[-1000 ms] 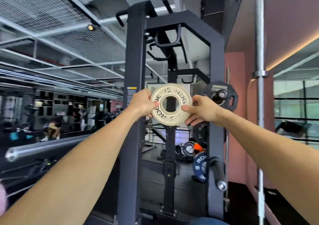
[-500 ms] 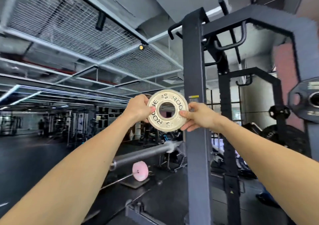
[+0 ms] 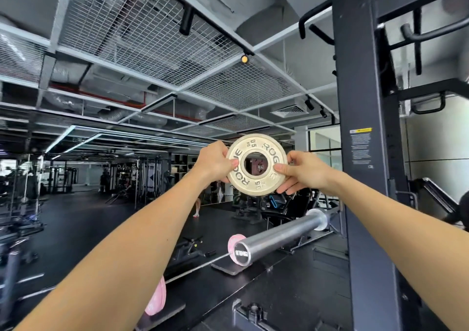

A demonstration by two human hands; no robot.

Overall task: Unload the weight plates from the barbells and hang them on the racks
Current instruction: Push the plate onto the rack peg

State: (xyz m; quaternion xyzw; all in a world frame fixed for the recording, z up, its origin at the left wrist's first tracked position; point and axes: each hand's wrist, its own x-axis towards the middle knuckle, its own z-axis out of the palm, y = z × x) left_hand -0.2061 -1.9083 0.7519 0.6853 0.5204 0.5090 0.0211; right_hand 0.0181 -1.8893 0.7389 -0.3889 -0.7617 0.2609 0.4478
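A small cream weight plate (image 3: 256, 182) marked ROGUE is held upright at arm's length, its centre hole facing me. My left hand (image 3: 213, 162) grips its left edge with the thumb across the face. My right hand (image 3: 303, 170) pinches its right edge, thumb in front and fingers behind. Below the plate, the bare steel sleeve of a barbell (image 3: 279, 235) points toward me. The black rack upright (image 3: 365, 178) stands just right of my right hand.
A thin bar with pink plates (image 3: 234, 244) lies on the dark floor behind the sleeve; another pink plate (image 3: 157, 300) sits lower left. Gym machines and a person stand far back. Wire mesh panels cover the ceiling.
The view has swung left, so the rack upright now stands to the right of the plate and the rack's hung plates have left the frame. Both hands keep the same hold on the plate.
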